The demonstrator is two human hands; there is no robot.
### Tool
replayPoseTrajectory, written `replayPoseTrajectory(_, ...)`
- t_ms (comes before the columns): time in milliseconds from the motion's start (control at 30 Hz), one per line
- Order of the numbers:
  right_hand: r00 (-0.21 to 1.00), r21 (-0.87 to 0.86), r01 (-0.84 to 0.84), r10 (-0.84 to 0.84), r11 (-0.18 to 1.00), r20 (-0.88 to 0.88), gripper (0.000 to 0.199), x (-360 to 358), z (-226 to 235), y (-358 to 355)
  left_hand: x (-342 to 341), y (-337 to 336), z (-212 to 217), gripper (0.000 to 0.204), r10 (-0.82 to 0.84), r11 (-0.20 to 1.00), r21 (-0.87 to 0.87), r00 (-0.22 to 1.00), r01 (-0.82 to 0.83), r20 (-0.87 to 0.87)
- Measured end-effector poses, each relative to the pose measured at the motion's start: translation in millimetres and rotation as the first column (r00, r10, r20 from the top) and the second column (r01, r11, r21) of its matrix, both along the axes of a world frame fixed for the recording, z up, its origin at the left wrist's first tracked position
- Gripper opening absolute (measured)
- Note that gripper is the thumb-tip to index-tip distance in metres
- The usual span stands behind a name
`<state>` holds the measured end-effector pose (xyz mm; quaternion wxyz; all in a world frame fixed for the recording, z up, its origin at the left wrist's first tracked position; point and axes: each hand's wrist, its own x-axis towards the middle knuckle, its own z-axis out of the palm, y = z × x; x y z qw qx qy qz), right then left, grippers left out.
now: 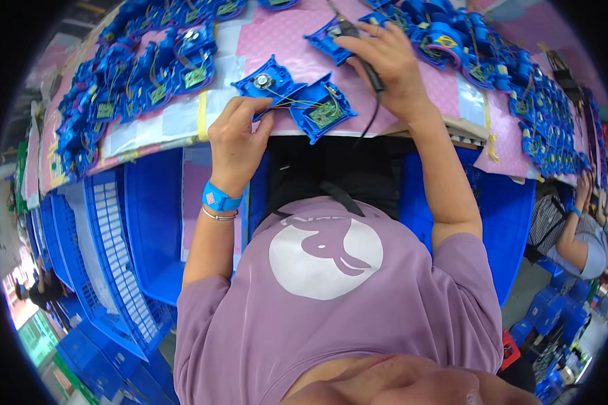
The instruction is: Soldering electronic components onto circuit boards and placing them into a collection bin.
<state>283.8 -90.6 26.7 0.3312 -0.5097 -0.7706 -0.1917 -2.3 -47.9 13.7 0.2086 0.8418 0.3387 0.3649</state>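
Pinching the blue housing (294, 101) at its near-left edge, left hand (236, 142) fingers closed; right hand (385, 64) grips a soldering iron (365, 57) just beyond, upper right.

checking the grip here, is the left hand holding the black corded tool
No, the left hand pinches the edge of the open blue plastic housing, while the right hand grips the black corded tool.

i see blue plastic shells (297, 94) w/ green circuit boards (325, 113) & thin yellow/red wires. bench mat (284, 37) is pink, fine dotted texture, w/ yellow tape strip (202, 116). blue wristband (219, 198) on my left arm. shirt (331, 317) is lilac w/ white circle & purple rabbit print. blue crates (115, 223) below the bench.
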Motion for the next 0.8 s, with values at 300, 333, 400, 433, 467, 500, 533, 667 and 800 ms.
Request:
replayPoseTrajectory(300, 0.95, -0.02, -0.024, 0.017, 1.0, -0.312, 0.041, -74.6, -1.6, -57.8, -22.0, -13.1, -5.6, 0.034, 0.203, 0.822, -0.568, 0.951, -0.035, 0.234)
replayPoseTrajectory(333, 0.93, -0.09, -0.03, -0.005, 0.995, -0.367, 0.04, -76.4, -7.7, -60.4, -18.8, -11.5, -5.8, 0.034, 0.178, 0.758, -0.65, 0.939, 0.06, 0.295)
replayPoseTrajectory(400, 0.907, -0.163, -0.045, -0.028, 0.986, -0.42, 0.039, -78.4, -17.4, -60.4, -15.3, -9.2, -10.1, 0.035, 0.151, 0.732, -0.66, 0.903, 0.172, 0.402)
replayPoseTrajectory(433, 0.876, -0.165, -0.064, -0.024, 0.984, -0.482, 0.039, -77.0, -22.3, -58.6, -13.2, -9.7, -3.0, 0.035, 0.101, 0.665, -0.718, 0.927, 0.207, 0.361)
replayPoseTrajectory(467, 0.84, -0.166, -0.084, -0.02, 0.983, -0.542, 0.039, -76.3, -25.7, -57.2, -11.0, -10.3, 0.3, 0.036, 0.047, 0.592, -0.771, 0.945, 0.235, 0.324)
replayPoseTrajectory(500, 0.841, -0.171, -0.089, -0.018, 0.981, -0.541, 0.039, -76.5, -27.5, -56.6, -8.4, -10.5, -5.0, 0.037, 0.021, 0.623, -0.748, 0.951, 0.229, 0.309)
replayPoseTrajectory(533, 0.835, -0.16, -0.084, -0.018, 0.984, -0.55, 0.039, -76.3, -28.8, -55.6, -5.4, -10.8, -6.0, 0.037, 0.026, 0.621, -0.75, 0.95, 0.228, 0.311)
replayPoseTrajectory(667, 0.822, -0.082, -0.051, -0.005, 0.995, -0.57, 0.038, -78.9, -35.0, -51.9, -4.7, -5.8, -3.3, 0.036, 0.179, 0.71, -0.661, 0.846, 0.243, 0.503)
replayPoseTrajectory(800, 0.77, -0.015, 0.002, -0.011, 1.0, -0.638, 0.036, -84.5, -41.9, -52.9, -12.6, 8.2, 14.9, 0.036, 0.179, 0.856, -0.517, 0.918, 0.032, 0.355)
